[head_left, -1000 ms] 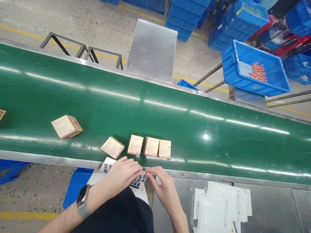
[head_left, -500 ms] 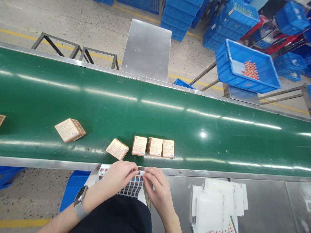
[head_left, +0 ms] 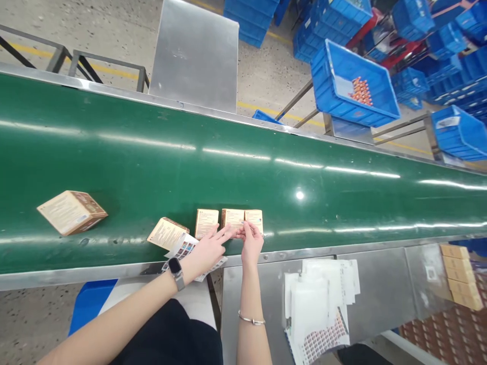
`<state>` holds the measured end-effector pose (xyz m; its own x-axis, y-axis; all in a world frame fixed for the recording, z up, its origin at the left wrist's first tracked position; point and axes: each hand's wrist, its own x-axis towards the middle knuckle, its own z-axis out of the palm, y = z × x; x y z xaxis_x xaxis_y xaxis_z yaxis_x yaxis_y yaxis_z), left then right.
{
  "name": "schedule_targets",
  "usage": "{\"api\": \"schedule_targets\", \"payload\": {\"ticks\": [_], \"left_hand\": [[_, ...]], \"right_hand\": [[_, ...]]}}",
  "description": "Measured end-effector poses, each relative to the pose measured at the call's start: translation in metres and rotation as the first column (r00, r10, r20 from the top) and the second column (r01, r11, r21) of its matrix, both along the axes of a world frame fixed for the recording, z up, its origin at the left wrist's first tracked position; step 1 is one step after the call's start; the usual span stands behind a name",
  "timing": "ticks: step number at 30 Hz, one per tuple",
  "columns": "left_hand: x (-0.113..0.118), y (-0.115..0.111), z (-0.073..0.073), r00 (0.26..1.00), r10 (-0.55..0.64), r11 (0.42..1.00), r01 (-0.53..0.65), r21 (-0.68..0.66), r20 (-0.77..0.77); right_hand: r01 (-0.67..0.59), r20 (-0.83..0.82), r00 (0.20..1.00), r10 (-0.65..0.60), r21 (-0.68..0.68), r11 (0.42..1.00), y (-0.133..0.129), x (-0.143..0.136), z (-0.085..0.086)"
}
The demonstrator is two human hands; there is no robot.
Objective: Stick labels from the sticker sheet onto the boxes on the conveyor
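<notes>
Thumb and forefinger of a worker's bare right hand (head_left: 252, 244) come close together at the front of a row of three cream-and-brown cardboard boxes (head_left: 233, 217) near the near edge of a green conveyor belt (head_left: 297, 167); whether they pinch anything is too small to tell. The bare left hand (head_left: 207, 252) stretches its fingers toward the same row, beside the right fingertips, its grip hidden from view. A white paper sheet printed with small dark pictures (head_left: 184, 246) shows from beneath that hand on both sides, over the belt's near metal rim (head_left: 129, 270). A dark smartwatch (head_left: 175, 267) circles the left wrist, a silver bracelet (head_left: 251, 319) the right forearm. Just left of the row sits a slanted cream-and-brown box (head_left: 166, 232); another, turned cornerwise (head_left: 68, 212), lies well apart, farther left. On the grey steel table (head_left: 384, 284) against the belt's near edge rests a loose pile of white paper sheets (head_left: 315, 294).
</notes>
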<state>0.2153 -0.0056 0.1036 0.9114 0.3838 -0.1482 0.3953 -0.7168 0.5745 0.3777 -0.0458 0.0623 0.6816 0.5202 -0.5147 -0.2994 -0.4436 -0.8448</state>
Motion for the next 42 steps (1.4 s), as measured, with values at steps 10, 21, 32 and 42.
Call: {"api": "schedule_targets", "payload": {"ticks": [10, 21, 32, 42], "left_hand": [[0.012, 0.004, -0.009, 0.991, -0.093, 0.99, 0.102, 0.094, -0.097], [0.035, 0.009, -0.007, 0.982, -0.137, 0.983, 0.151, 0.106, -0.129], [0.056, 0.013, -0.012, 0.985, -0.148, 0.989, 0.15, 0.014, -0.092], [0.046, 0.047, 0.016, 0.99, -0.134, 0.944, 0.114, -0.309, -0.047]], "right_hand": [[0.089, 0.002, 0.996, -0.089, -0.047, 0.995, 0.003, -0.004, 0.007], [0.154, 0.086, 0.985, -0.149, -0.049, 0.987, 0.008, 0.005, 0.007], [0.243, 0.275, 0.938, -0.211, -0.086, 0.966, 0.021, 0.011, 0.011], [-0.035, 0.222, 0.975, 0.023, 0.05, 0.998, 0.01, 0.013, 0.052]]}}
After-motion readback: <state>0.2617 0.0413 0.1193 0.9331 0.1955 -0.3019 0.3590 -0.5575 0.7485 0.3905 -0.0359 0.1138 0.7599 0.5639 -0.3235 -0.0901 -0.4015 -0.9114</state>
